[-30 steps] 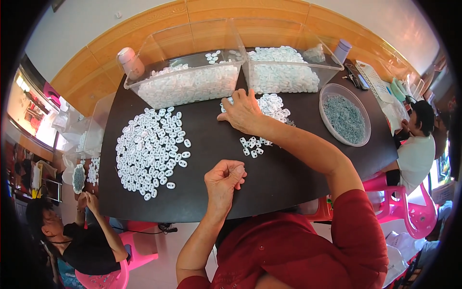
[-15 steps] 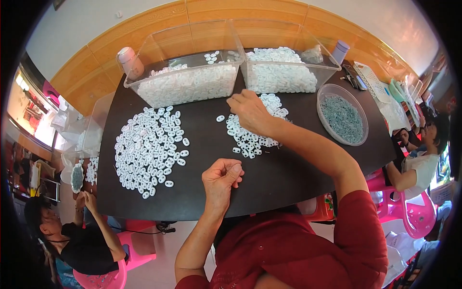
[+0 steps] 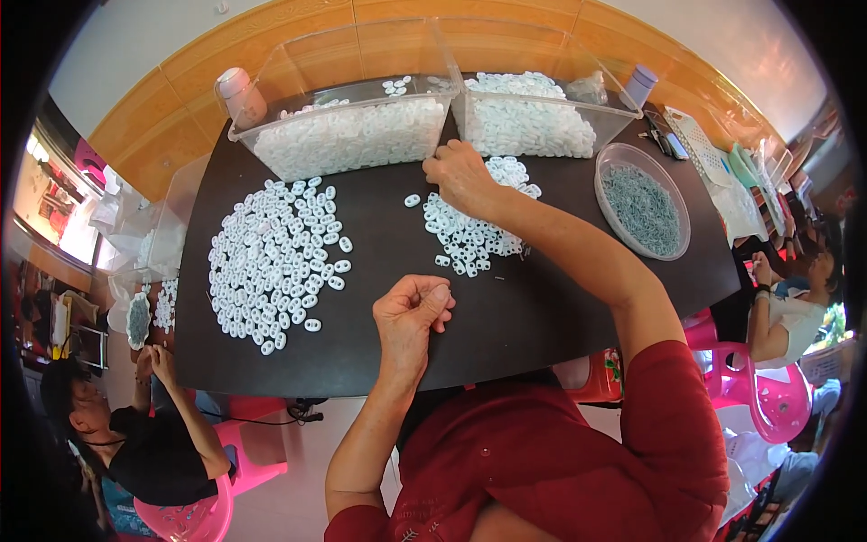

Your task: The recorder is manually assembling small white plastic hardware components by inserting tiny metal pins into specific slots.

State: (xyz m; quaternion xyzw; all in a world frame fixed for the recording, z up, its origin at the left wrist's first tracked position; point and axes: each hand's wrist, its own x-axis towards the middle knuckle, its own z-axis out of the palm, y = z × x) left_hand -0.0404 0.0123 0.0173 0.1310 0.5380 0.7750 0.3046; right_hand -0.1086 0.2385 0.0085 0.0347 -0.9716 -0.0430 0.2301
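My left hand [image 3: 414, 312] is closed above the near part of the dark table, thumb pressed against curled fingers; whatever they hold, if anything, is hidden. My right hand [image 3: 462, 179] reaches over the far left side of a pile of small white two-holed plastic pieces [image 3: 470, 237]. Its fingers are bent together, and their tips show nothing I can make out. Just left of this pile lies a single white oval piece [image 3: 413, 200]. Farther left, a larger heap of white oval pieces [image 3: 271, 262] spreads over the table.
Two clear bins [image 3: 352, 140] [image 3: 533, 126] of white pieces stand at the back. A round tub [image 3: 639, 200] of small grey-green parts sits at right, near a purple bottle [image 3: 639, 86]. A pink bottle [image 3: 240, 98] is far left. People sit on both sides on pink chairs [image 3: 759, 388].
The whole view has shifted, so the table appears slightly higher. Both my hands keep nearly the same pose and place over the table. The person at right has changed arm position.
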